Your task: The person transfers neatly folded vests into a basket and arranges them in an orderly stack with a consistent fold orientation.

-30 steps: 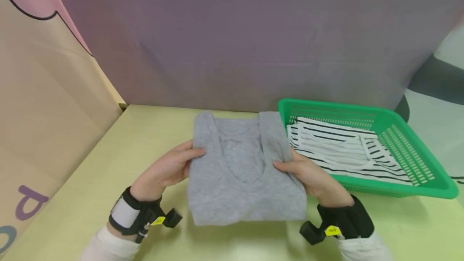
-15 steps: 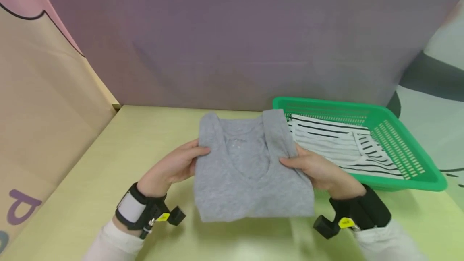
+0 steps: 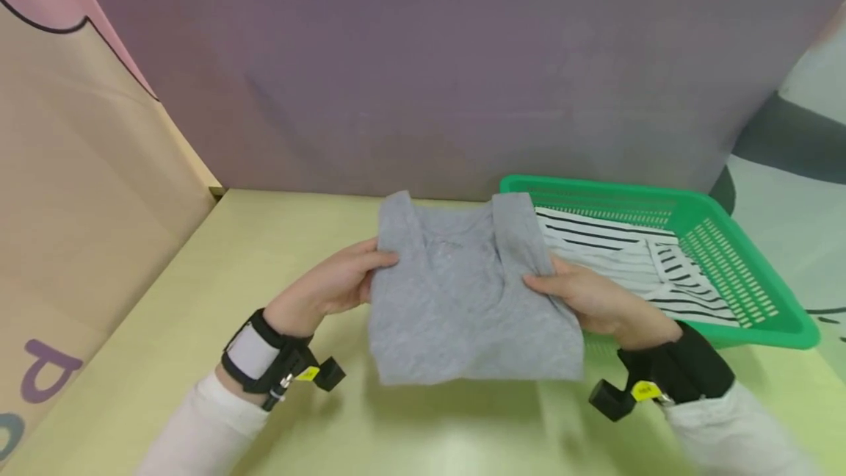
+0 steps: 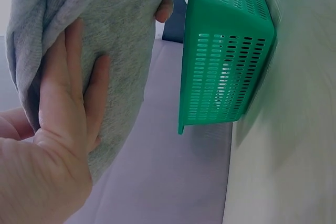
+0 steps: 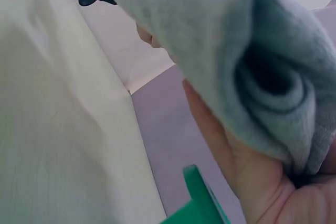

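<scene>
A folded grey tank top [image 3: 456, 322] is held up over the table, its neckline and two shoulder straps facing the head camera. My left hand [image 3: 340, 278] grips its left side, thumb on the front and fingers behind. On the opposite side my right hand [image 3: 588, 296] pinches the cloth the same way, close to the green basket. In the left wrist view the left fingers [image 4: 65, 87] spread under the grey fabric. The right wrist view shows the tank top's rolled layers [image 5: 273, 87] above the right palm.
A green plastic basket [image 3: 760, 270] stands at the right on the pale yellow table [image 3: 277, 241]. Black-and-white striped garments [image 3: 628, 255] lie folded inside it. Behind the table hangs a purple-grey cloth backdrop [image 3: 410, 72], and a beige printed panel [image 3: 86, 189] borders the left.
Both hands have carried the grey tank top slightly right and up in the head view, nearer the basket. Their grip looks the same. The camera view has shifted a little.
</scene>
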`<state>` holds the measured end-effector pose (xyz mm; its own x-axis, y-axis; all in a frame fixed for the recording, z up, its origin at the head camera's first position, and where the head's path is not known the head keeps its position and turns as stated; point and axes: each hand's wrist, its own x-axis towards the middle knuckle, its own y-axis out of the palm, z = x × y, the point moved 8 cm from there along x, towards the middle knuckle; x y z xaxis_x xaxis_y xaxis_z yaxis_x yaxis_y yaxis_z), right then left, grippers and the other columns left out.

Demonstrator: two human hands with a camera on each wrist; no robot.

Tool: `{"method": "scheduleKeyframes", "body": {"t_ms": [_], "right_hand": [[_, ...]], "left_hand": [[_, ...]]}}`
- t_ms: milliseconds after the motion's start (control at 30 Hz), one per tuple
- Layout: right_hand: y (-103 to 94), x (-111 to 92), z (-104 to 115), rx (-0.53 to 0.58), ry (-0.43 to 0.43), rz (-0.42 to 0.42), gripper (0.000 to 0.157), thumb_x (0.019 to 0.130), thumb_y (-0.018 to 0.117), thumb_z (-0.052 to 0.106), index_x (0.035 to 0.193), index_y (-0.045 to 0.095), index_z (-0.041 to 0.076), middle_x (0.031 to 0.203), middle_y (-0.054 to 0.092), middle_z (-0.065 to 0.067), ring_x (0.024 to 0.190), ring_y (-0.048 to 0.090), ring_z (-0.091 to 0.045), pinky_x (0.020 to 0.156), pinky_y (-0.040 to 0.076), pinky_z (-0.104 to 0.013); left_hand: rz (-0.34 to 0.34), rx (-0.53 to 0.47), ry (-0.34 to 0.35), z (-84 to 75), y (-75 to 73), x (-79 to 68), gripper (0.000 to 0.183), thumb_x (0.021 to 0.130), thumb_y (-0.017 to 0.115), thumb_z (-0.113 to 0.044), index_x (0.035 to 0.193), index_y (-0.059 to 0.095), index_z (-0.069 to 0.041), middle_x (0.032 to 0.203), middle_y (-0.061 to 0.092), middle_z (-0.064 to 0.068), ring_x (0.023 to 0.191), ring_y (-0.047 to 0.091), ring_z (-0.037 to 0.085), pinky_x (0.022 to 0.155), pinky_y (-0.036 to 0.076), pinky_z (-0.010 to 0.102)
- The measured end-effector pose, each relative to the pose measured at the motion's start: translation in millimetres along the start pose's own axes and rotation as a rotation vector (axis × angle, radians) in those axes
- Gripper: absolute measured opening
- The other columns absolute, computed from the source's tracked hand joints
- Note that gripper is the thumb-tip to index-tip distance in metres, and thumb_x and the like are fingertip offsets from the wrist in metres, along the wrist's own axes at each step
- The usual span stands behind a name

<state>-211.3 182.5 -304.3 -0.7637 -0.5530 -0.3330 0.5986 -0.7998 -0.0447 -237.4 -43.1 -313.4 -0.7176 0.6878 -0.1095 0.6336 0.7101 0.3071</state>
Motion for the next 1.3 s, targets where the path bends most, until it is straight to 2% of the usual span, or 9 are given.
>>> {"method": "scheduleKeyframes", "body": {"t_ms": [233,400,600,767,933,1100,1200,1300], "right_hand": [[-8.8,-1,6,-0.017,0.022,0.005,0.075,0.101,0.043,0.027,0.15,-0.014,0.022,0.152,0.012,-0.022,0.12,0.045,-0.02,0.096,0.044,-0.037],[-19.2,-4,10,-0.029,0.027,-0.008,0.075,0.101,0.043,0.026,0.151,-0.014,0.02,0.15,0.014,-0.022,0.116,0.048,-0.016,0.095,0.046,-0.035],[-34.5,-8,19,-0.056,0.023,-0.028,0.075,0.102,0.042,0.026,0.15,-0.016,0.024,0.149,0.014,-0.019,0.112,0.051,-0.011,0.092,0.048,-0.034],[-45.0,-10,23,-0.081,0.018,-0.041,0.075,0.102,0.041,0.025,0.15,-0.016,0.025,0.148,0.013,-0.019,0.111,0.051,-0.011,0.09,0.048,-0.034],[-58.3,-13,24,-0.095,0.017,-0.073,0.076,0.102,0.041,0.025,0.149,-0.019,0.026,0.15,0.009,-0.018,0.11,0.05,-0.008,0.088,0.049,-0.031],[-70.3,-15,30,-0.107,0.025,-0.093,0.073,0.103,0.039,0.024,0.149,-0.019,0.027,0.142,0.018,-0.011,0.107,0.053,-0.007,0.087,0.05,-0.031],[-77.0,-15,35,-0.132,0.032,-0.102,0.073,0.103,0.038,0.025,0.148,-0.019,0.028,0.141,0.018,-0.011,0.106,0.054,-0.007,0.087,0.051,-0.032],[-84.2,-15,40,-0.158,0.038,-0.113,0.075,0.103,0.038,0.026,0.148,-0.022,0.029,0.147,0.012,-0.014,0.106,0.053,-0.005,0.087,0.05,-0.031]], "left_hand": [[0.001,0.017,-0.013,-8.1,1.4,12.1,0.047,0.102,0.031,-0.012,0.146,0.018,-0.002,0.095,0.063,-0.004,0.074,0.066,0.005,0.064,0.055,0.019],[0.015,0.013,-0.014,-13.7,4.4,22.8,0.046,0.102,0.03,-0.011,0.146,0.019,-0.003,0.092,0.064,-0.004,0.073,0.066,0.005,0.063,0.055,0.019],[0.029,0.003,-0.012,-22.6,10.4,36.3,0.044,0.102,0.029,-0.01,0.145,0.021,-0.005,0.092,0.063,-0.003,0.072,0.066,0.005,0.061,0.055,0.018],[0.034,0.02,-0.011,-32.2,15.9,47.2,0.035,0.102,0.03,-0.011,0.136,0.03,-0.004,0.088,0.063,-0.002,0.069,0.065,0.006,0.06,0.054,0.018],[0.015,0.032,-0.022,-39.9,19.6,58.7,0.033,0.102,0.032,-0.011,0.135,0.032,-0.008,0.083,0.063,-0.003,0.064,0.063,0.006,0.055,0.052,0.017],[-0.021,0.049,-0.035,-49.1,22.3,71.1,0.031,0.102,0.034,-0.012,0.133,0.035,-0.01,0.08,0.061,-0.002,0.06,0.061,0.005,0.051,0.048,0.016],[-0.039,0.042,-0.04,-54.5,24.9,78.5,0.03,0.102,0.035,-0.012,0.131,0.037,-0.01,0.084,0.06,-0.001,0.062,0.06,0.006,0.053,0.049,0.017],[-0.049,0.019,-0.046,-58.5,28.2,85.0,0.03,0.102,0.035,-0.011,0.132,0.037,-0.011,0.09,0.058,0.001,0.067,0.061,0.007,0.057,0.052,0.018]]}}
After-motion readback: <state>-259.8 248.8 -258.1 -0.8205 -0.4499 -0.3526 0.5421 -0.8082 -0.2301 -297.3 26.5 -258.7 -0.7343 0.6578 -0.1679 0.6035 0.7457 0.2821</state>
